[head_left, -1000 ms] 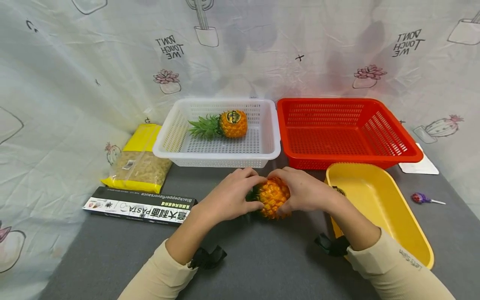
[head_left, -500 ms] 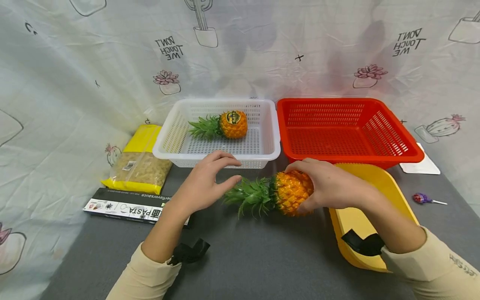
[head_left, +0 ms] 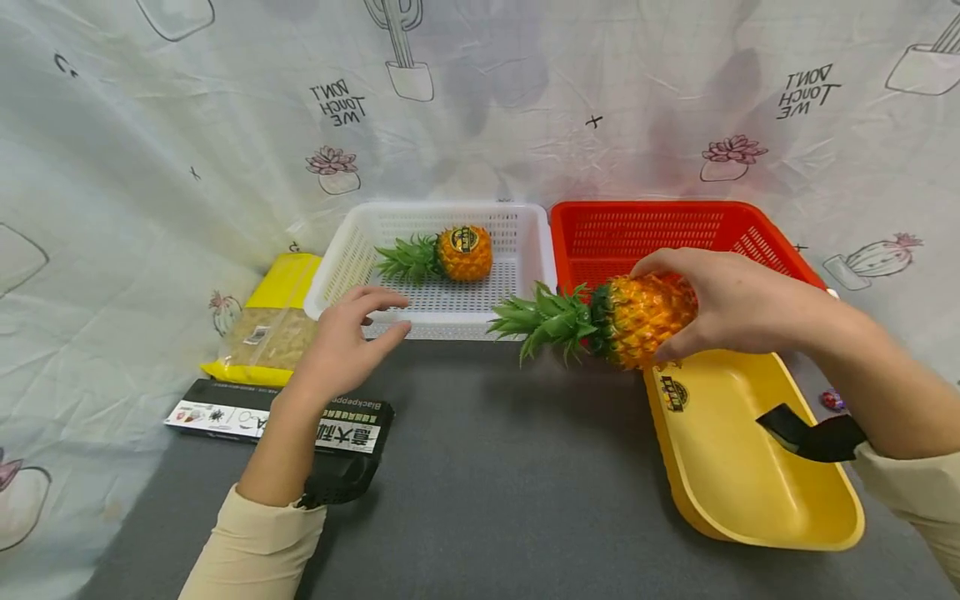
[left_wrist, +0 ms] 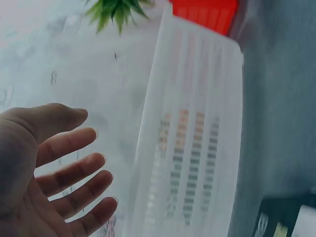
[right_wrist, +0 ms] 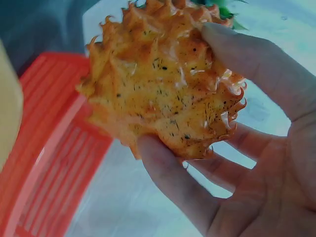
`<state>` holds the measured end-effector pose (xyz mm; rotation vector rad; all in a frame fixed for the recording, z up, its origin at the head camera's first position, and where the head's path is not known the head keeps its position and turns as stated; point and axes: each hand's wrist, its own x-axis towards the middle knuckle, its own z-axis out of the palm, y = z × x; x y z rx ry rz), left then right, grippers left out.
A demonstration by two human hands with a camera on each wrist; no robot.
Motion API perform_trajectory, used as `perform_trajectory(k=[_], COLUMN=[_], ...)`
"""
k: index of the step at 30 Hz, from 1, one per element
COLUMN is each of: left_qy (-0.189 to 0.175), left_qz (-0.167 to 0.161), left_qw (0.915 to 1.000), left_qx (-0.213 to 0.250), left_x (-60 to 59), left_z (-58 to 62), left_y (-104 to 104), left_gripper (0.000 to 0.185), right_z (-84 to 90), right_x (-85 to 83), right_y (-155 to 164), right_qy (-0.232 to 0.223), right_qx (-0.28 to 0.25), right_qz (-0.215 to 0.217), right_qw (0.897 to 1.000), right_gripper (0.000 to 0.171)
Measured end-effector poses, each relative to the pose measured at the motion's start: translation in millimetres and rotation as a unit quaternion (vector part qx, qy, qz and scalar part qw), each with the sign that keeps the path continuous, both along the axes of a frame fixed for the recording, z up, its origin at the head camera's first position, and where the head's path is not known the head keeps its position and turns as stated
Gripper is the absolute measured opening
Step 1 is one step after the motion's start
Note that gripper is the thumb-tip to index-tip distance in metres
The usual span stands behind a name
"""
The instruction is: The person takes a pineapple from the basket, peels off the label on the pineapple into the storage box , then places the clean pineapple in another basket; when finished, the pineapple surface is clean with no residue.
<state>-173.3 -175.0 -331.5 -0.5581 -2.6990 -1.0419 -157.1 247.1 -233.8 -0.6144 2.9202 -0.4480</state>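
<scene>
Right hand [head_left: 738, 304]: I see it gripping the pineapple [head_left: 637, 319] aloft, at 2 o'clock, over the red basket's [head_left: 780, 250] near rim.
Left hand [head_left: 341, 346]: fingers loose, holding nothing, by the white basket [head_left: 540, 258].

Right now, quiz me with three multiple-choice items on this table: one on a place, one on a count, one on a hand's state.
1. Where is the labelled pineapple?
A. in the white basket
B. in the red basket
C. in the yellow tub

2. How many pineapples show?
A. one
B. two
C. three

3. What is the left hand doing?
A. gripping the pasta box
B. hovering open, holding nothing
C. holding a leafy crown

Answers:
1 A, it lies on the white mesh floor.
2 B, one lies in the basket and one is in the right hand.
3 B, the left wrist view shows spread, empty fingers.
</scene>
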Motion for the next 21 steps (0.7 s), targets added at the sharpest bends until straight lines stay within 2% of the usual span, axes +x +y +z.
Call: perform_trajectory(k=[8, 12, 14, 17, 21], left_qy=[-0.003, 0.001, 0.003, 0.017, 0.022], left_qz=[0.071, 0.139, 0.183, 0.249, 0.3], left_qw=[0.9971, 0.9894, 0.9812, 0.9632, 0.942], left_qx=[0.026, 0.042, 0.061, 0.101, 0.148], left_x=[-7.7, -12.5, -14.1, -17.2, -21.1], left_z=[-7.0, -14.2, -18.6, -26.6, -33.2], left_y=[-31.4, -41.6, -44.5, -47.2, -49.3], left_gripper=[0.032, 0.034, 0.034, 0.034, 0.036], right_z=[9.8, 12.3, 12.3, 12.7, 15.3], right_x=[-22.8, -37.8, -46.0, -58.6, -77.5], right_y=[26.2, 38.2, 44.3, 52.9, 64.0], right_qy=[0.001, 0.007, 0.003, -0.013, -0.037], right_qx=[0.012, 0.015, 0.012, 0.003, 0.011], right_qz=[-0.02, -0.027, -0.026, -0.027, -0.04], right_qw=[1.0, 0.999, 1.0, 1.0, 0.998], right_gripper=[0.078, 0.077, 0.078, 0.08, 0.084])
